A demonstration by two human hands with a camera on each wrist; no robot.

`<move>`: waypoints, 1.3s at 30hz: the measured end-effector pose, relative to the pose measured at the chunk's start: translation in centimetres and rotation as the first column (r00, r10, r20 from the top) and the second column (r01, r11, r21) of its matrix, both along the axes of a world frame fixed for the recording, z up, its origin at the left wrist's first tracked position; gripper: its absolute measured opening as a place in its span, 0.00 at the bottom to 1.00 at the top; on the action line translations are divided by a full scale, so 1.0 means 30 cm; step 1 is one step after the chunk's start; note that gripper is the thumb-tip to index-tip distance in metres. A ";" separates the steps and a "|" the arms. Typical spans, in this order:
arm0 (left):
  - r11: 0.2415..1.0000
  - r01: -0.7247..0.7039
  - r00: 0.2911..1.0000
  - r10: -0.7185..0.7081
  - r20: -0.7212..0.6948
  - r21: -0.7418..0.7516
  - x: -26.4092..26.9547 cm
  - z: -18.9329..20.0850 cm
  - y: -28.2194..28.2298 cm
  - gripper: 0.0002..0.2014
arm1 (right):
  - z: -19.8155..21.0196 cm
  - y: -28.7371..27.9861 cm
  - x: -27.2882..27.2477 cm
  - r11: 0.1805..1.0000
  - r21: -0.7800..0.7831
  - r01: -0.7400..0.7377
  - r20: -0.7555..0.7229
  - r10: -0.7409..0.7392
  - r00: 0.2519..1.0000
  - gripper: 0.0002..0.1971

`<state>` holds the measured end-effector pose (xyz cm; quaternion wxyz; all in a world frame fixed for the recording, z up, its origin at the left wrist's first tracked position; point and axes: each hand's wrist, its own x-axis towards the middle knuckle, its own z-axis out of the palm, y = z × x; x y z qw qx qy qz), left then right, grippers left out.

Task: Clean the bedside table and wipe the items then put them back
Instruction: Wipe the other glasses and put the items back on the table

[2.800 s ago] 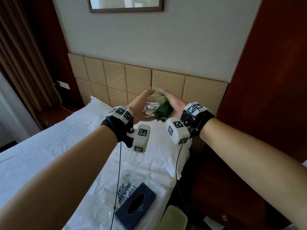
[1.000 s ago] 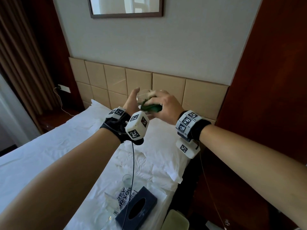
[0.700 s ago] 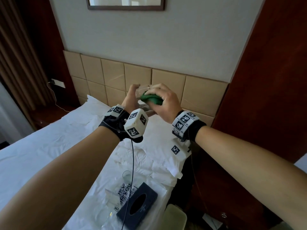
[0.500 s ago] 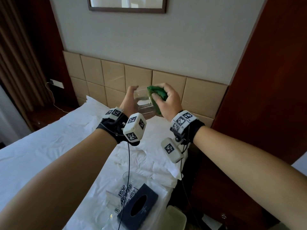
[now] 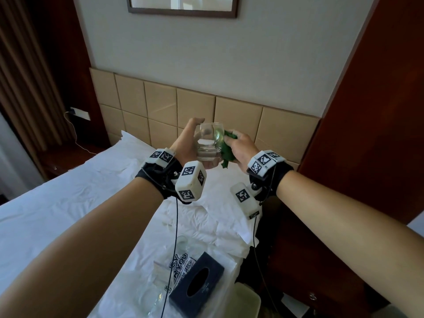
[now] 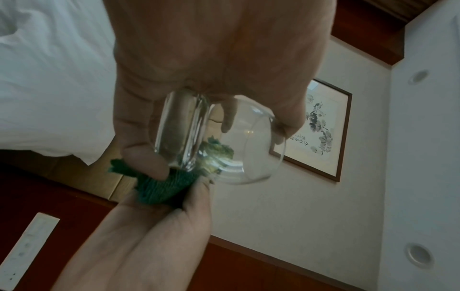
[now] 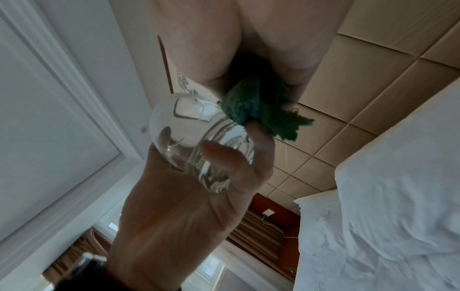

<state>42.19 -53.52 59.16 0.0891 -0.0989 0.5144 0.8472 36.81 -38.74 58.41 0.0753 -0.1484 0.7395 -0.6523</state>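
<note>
Presently, head view: a clear glass [image 5: 209, 143] is held upright in mid-air, above the far end of the bed [image 5: 68, 203] and before the padded headboard [image 5: 202, 111]. The left hand [image 5: 190, 143] is curled round its left side and base; the right hand [image 5: 241, 149] is closed round a bunched green cloth [image 5: 226, 149], which is pressed against the glass's right wall. The step in hand is judged to be the wiping of the glass's outside. Near, low on the bed, a dark tissue box [image 5: 196, 289], a printed card [image 5: 181, 267] and a second glass [image 5: 182, 241] are laid out — none yet back on the bedside table, which lies low at the right and is scarcely seen.

Left wrist view: the glass [image 6: 219, 141] is seen tilted from beneath, its thick base gripped between thumb and fingers [image 6: 144, 155]. The cloth [image 6: 159, 189] is touching the lower wall, clamped in the right hand [image 6: 149, 236]. A framed picture [image 6: 321, 128] hangs on the wall beyond.

Right wrist view: the cloth [image 7: 256, 110] is wadded in the palm and thumb, against the glass [image 7: 199, 141] near its rim; the left hand [image 7: 179, 196] cradles the glass from below.

Next move, as judged: the glass should be turned within the left hand so unwiped wall is brought under the cloth — a firm hold is called for, smooth glass being prone to slip. Whether the inside is done cannot be told.
</note>
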 end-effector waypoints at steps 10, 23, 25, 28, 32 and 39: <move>0.963 -0.184 0.981 0.167 0.102 0.195 -0.056 -0.054 -0.019 0.26 | -0.034 -0.015 0.002 0.986 0.115 0.123 -0.683 -0.012 0.731 0.08; 0.948 -0.316 0.946 0.317 0.070 -0.033 -0.226 -0.194 -0.031 0.20 | -0.182 0.005 -0.199 0.854 0.507 -0.116 -0.587 0.441 0.679 0.08; 0.953 -0.303 0.945 0.300 0.129 0.010 -0.262 -0.219 -0.041 0.21 | -0.216 0.011 -0.250 0.874 0.468 -0.128 -0.494 0.379 0.782 0.09; 0.954 -0.298 0.944 0.293 0.151 0.013 -0.301 -0.260 -0.055 0.18 | -0.267 0.003 -0.342 0.890 0.438 -0.126 -0.371 0.306 0.877 0.16; 0.933 -0.359 0.911 0.351 0.216 -0.006 -0.354 -0.342 -0.079 0.27 | -0.320 -0.039 -0.443 0.888 0.434 -0.150 -0.214 0.264 0.941 0.19; 0.883 -0.469 0.843 0.450 0.294 -0.008 -0.388 -0.543 -0.121 0.16 | -0.435 -0.152 -0.561 0.782 0.516 -0.349 0.165 0.309 0.937 0.29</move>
